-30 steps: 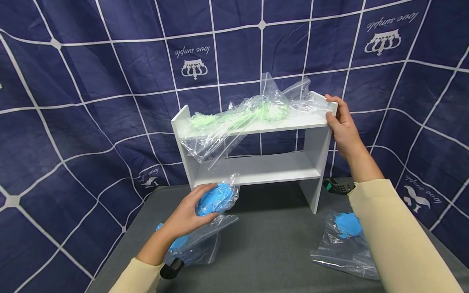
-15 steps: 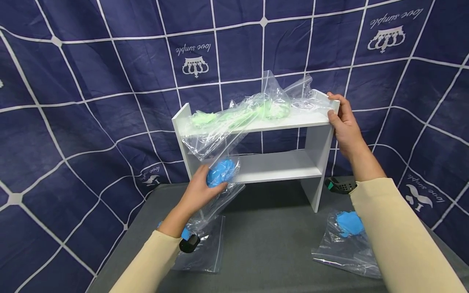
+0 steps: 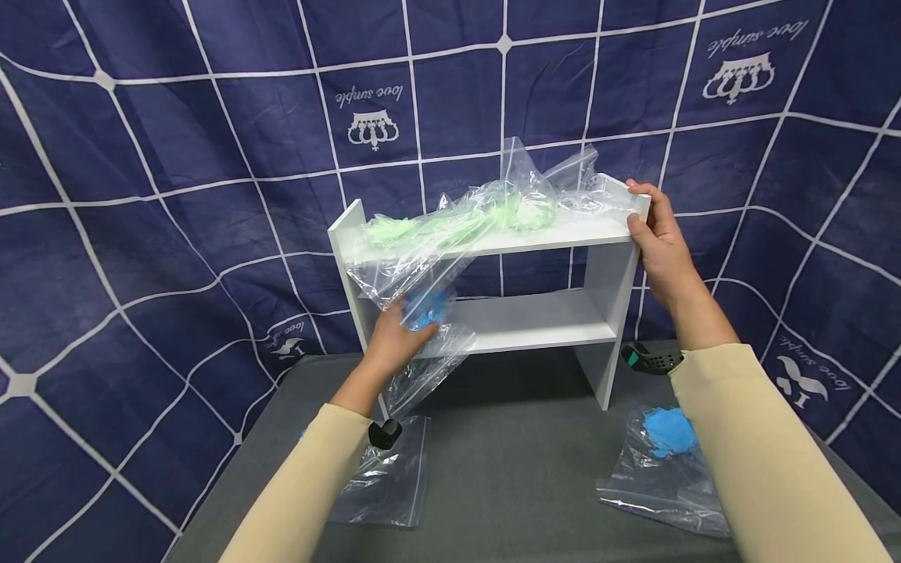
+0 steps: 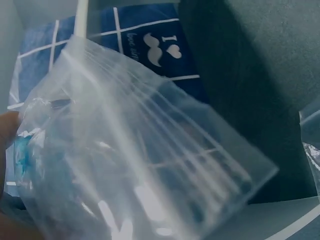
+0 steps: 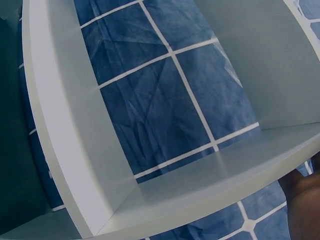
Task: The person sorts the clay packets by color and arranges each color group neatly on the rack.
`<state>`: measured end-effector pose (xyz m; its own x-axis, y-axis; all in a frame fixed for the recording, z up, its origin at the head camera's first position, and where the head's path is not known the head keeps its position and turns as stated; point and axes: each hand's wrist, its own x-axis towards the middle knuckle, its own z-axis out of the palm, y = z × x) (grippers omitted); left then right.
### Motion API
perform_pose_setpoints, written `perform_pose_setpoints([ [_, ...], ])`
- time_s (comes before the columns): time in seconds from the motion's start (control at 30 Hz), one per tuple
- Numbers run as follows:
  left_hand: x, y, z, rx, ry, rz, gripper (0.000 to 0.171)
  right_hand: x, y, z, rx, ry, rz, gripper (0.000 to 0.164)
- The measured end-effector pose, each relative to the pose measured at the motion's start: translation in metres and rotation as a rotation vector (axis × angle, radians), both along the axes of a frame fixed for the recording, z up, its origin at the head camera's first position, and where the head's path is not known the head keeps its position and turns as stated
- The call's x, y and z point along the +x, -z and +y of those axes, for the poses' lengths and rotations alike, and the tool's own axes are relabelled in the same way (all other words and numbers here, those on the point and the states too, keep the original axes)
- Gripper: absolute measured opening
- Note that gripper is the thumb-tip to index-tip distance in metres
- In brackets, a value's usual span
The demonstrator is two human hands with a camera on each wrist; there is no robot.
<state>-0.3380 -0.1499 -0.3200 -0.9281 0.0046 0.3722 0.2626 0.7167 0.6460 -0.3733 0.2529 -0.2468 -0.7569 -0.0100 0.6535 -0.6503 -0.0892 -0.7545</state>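
In the head view, the left hand [image 3: 394, 340] pinches a clear bag with blue contents [image 3: 431, 311] between thumb and fingers, at the left end of the lower shelf of a white shelf unit [image 3: 535, 322]; the blue lump lies just right of the hand, and the loose plastic droops toward the desk [image 3: 521, 469]. Clear bags with pale green contents [image 3: 517, 213] lie on the top shelf, one overhanging in front of the blue lump. The right hand [image 3: 662, 246], well apart from it, grips the right side panel's upper corner. Another blue-filled bag [image 3: 669, 432] lies near right on the desk. The far cloth [image 3: 457, 102] reads "love simple", upside down, above crowns. In the left wrist view, the bag is crumpled, glossy and see-through, blue at its left beside the hand; beyond it the cloth shows "I", a heart and a moustache. In the right wrist view, the right hand shows only partly, dark, beside the panel, its fingertips hidden.
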Motion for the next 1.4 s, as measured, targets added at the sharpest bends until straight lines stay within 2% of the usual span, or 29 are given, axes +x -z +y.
perform_pose_setpoints([
  [0.13,-0.007,0.006,-0.002,-0.023,-0.009,-0.011,0.081,0.000,0.000,-0.001,0.001,0.003,0.002,0.035],
  [0.27,-0.008,0.010,-0.003,-0.050,-0.026,-0.025,0.083,0.001,0.001,-0.003,0.004,0.005,-0.001,0.035],
  [0.5,-0.009,0.011,-0.005,-0.076,-0.085,-0.052,0.084,0.002,0.001,-0.003,-0.015,-0.006,0.003,0.034],
  [0.67,-0.006,0.010,-0.005,-0.073,-0.090,-0.073,0.085,0.001,0.002,-0.001,-0.023,-0.013,0.012,0.035],
  [0.77,0.001,0.008,-0.005,-0.074,-0.066,-0.072,0.084,0.001,0.003,-0.001,-0.027,-0.008,0.015,0.034],
  [0.93,0.019,0.005,-0.009,-0.052,-0.028,-0.051,0.081,-0.001,0.003,-0.002,-0.025,-0.008,0.016,0.035],
  [1.17,0.045,0.011,-0.020,-0.004,-0.005,-0.004,0.075,-0.001,0.001,-0.003,-0.026,-0.006,0.025,0.035],
  [1.4,0.067,0.024,-0.035,0.175,0.039,0.095,0.066,-0.003,0.000,-0.002,-0.027,-0.001,0.018,0.036],
])
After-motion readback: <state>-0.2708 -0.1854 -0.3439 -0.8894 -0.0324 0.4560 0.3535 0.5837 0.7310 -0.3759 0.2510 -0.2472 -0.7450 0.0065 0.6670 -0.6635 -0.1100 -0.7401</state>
